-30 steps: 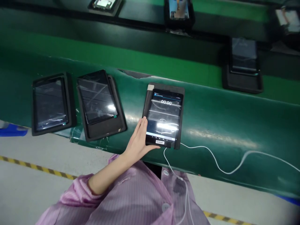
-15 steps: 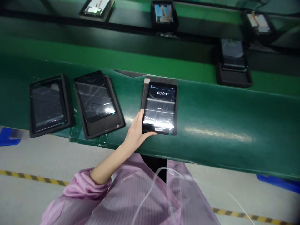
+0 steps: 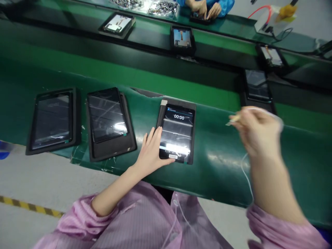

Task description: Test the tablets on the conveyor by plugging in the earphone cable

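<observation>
A tablet (image 3: pixel 176 133) lies face up on a dark tray (image 3: pixel 161 110), its lit screen reading 00:00. My left hand (image 3: pixel 150 149) rests at its lower left corner, fingers stretched along the left edge and thumb along the bottom edge. To the right, raised above the bench and blurred, my right hand (image 3: pixel 256 128) pinches a white cable (image 3: pixel 245 169) near its end. A pale plug (image 3: pixel 235 118) with a small tip sticks out from the fingertips, pointing left towards the tablet but well apart from it. The plug's exact type is too blurred to tell.
Two dark-screened tablets, one (image 3: pixel 52 119) at far left and one (image 3: pixel 107 114) skewed on its tray, lie on the green bench (image 3: pixel 212 180). Beyond runs a belt with several trayed devices (image 3: pixel 182 37). Across it, a co-worker's hands (image 3: pixel 206 9) handle a dark device.
My right hand has come into view at the right with the white cable's plug. The left hand stays at the tablet's corner. The view has tilted up, showing the co-worker's hands.
</observation>
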{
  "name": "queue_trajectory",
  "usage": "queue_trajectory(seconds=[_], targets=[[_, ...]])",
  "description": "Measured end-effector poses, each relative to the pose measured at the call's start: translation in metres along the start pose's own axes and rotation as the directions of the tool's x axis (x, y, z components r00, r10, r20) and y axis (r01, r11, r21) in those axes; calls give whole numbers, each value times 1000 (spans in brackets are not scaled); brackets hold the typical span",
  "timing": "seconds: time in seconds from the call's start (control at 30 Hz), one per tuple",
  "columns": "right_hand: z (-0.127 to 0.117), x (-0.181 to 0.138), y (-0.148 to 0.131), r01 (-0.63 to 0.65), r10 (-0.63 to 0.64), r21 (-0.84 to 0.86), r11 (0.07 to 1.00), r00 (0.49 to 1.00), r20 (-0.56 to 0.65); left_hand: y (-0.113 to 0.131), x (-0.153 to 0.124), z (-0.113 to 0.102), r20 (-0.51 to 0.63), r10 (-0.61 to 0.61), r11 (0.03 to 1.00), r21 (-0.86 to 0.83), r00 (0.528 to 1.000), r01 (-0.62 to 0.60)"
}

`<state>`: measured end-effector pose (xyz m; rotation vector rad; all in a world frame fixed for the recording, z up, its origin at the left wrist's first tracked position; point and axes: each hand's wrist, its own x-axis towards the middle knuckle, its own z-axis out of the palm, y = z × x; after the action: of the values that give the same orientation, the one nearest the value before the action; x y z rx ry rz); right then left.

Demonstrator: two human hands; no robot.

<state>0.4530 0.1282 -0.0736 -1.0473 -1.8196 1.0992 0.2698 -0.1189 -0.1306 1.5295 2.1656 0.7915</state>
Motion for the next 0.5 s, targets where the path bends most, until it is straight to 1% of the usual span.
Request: queue_trajectory(seconds=[0.1, 0.17, 0.23, 0.3, 0.37, 0.5], targets=[[47, 38, 14, -113, 112, 152, 982, 994, 13, 0, 5, -3, 53, -13, 1000, 26, 999, 11], [75, 55, 22, -131, 127, 172, 976, 991, 33, -2, 6, -2, 63, -3, 999, 41, 998, 1], [93, 67, 28, -160, 151, 186, 969, 987, 64, -4, 6, 1, 39, 30, 998, 50, 999, -32], [100, 73, 32, -199, 180, 186, 962, 977, 113, -6, 6, 4, -4, 76, 995, 58, 997, -76], [100, 78, 33, -231, 203, 160, 960, 964, 171, -8, 5, 6, -39, 110, 992, 66, 993, -108], [96, 84, 31, -274, 244, 97, 957, 939, 245, -11, 4, 6, -32, 130, 989, 72, 991, -128]])
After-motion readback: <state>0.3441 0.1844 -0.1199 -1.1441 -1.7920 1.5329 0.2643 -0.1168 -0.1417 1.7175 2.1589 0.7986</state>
